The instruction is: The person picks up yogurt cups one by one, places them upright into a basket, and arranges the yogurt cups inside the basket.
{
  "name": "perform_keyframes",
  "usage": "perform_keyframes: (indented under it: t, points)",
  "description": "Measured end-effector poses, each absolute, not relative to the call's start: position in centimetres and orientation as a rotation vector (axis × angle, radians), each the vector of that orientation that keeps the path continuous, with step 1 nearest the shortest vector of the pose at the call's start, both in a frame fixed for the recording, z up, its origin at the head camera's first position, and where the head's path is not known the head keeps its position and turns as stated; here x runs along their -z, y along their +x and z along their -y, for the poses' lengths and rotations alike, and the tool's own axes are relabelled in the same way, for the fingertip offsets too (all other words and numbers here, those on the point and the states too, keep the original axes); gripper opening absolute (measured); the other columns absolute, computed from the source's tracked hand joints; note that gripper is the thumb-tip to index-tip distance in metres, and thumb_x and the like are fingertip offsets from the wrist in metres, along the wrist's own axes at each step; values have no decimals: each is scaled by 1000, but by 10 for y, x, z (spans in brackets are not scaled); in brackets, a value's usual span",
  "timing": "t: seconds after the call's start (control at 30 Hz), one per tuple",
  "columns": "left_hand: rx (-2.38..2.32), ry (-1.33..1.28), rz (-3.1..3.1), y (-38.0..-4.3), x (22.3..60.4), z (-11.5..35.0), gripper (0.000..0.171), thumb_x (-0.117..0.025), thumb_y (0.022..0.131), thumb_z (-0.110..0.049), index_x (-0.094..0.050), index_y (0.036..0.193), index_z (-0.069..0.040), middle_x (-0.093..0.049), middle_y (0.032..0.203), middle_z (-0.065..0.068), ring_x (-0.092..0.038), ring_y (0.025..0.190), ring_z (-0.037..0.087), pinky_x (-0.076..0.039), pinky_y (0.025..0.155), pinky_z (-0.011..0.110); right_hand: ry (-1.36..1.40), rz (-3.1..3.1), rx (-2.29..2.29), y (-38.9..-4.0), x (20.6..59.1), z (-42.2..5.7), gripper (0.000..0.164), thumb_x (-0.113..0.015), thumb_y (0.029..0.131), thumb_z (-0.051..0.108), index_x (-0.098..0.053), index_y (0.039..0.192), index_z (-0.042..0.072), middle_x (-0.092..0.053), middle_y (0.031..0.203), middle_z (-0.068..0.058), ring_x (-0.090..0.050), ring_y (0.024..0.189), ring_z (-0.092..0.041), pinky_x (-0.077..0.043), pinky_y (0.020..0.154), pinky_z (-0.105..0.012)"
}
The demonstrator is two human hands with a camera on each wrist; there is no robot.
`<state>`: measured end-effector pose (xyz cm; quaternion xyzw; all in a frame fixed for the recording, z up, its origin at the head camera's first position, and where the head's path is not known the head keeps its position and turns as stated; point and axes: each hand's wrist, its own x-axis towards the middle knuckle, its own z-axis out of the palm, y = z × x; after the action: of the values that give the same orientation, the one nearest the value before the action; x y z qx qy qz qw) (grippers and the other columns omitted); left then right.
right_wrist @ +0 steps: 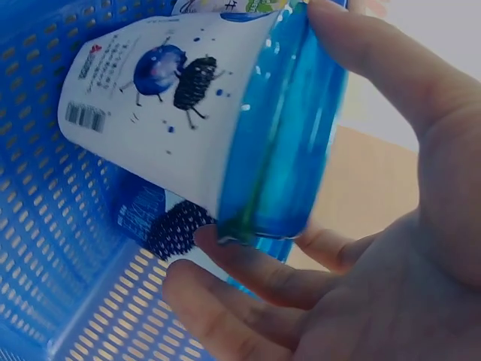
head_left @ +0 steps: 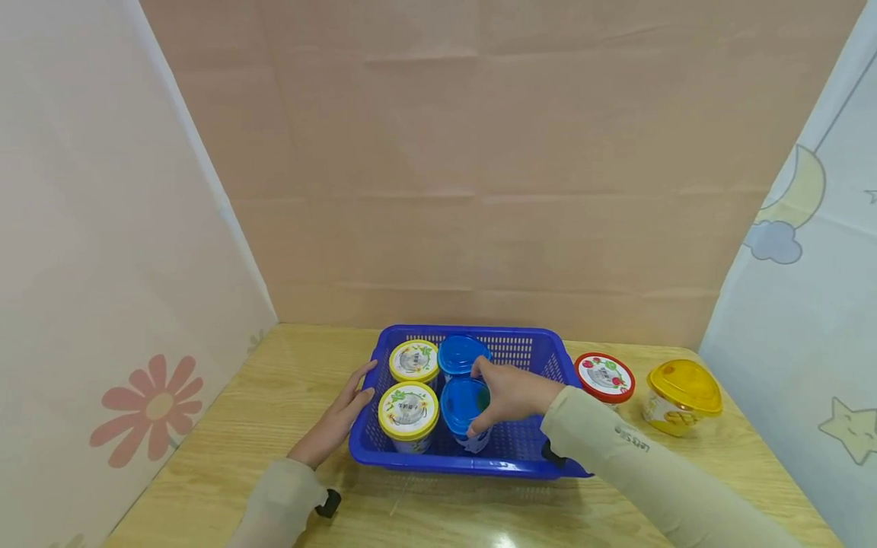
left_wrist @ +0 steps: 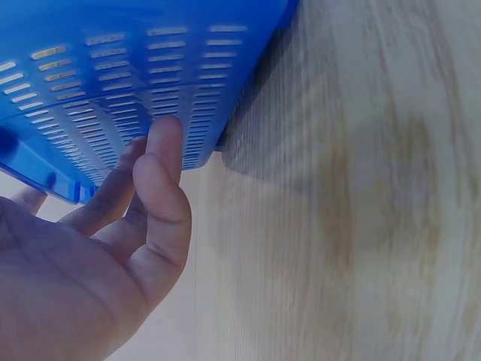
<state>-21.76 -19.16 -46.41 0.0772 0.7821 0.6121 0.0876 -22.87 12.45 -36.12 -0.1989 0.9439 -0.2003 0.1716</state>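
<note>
My right hand (head_left: 510, 392) pinches the blue lid of a white paper cup (right_wrist: 165, 90) printed with berry figures, thumb on one side of the lid and fingers on the other. In the right wrist view this cup is tilted inside the basket. A second blue-lidded cup (head_left: 461, 354) is behind it. My left hand (head_left: 336, 422) rests at the left rim of the blue plastic basket (head_left: 473, 463), its loosely bent fingers (left_wrist: 165, 203) against the slotted outer wall. Left of the blue-lidded pair are a rear yellow-lidded cup (head_left: 414, 361) and a front yellow-lidded cup (head_left: 409, 412).
A red-lidded cup (head_left: 605, 377) stands on the wooden table (head_left: 260, 396) just right of the basket. Farther right is a cup with a domed yellow lid (head_left: 684, 387). A brown paper-covered wall (head_left: 479, 190) rises behind, with patterned sheets at both sides.
</note>
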Motion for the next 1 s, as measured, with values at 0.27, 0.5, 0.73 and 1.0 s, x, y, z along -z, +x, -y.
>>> perform_keyframes:
  t: [0.27,0.5,0.73,1.0]
  points:
    - [-1814,225,-2329,-219,463,191,50,-42,107,-42,-25,155,-43,-45,147,16,-53,127,31,-48,100,49,-560,-2761,468,-225,357,-123,89,-93,63,49,-54,132,8,-58,124,-11,-58,110,-27,-53,94,-51]
    - [-1821,269,-2308,-219,463,191,52,-40,108,-40,-23,157,-38,-46,145,19,-54,126,32,-49,100,47,-556,-2792,447,-223,356,-119,86,-93,63,47,-57,130,10,-58,117,-9,-57,106,-26,-54,93,-52]
    - [-1810,284,-2327,-220,463,192,52,-40,108,-41,-22,157,-37,-43,150,19,-51,130,34,-46,103,49,-546,-2799,491,-224,357,-118,87,-93,63,47,-56,131,8,-58,119,-8,-58,107,-25,-54,93,-51]
    - [-1841,236,-2296,-220,464,192,50,-41,108,-41,-24,155,-43,-45,147,18,-54,127,32,-50,99,48,-571,-2806,506,-225,359,-113,90,-92,62,51,-56,132,7,-60,120,-7,-58,109,-24,-53,95,-50]
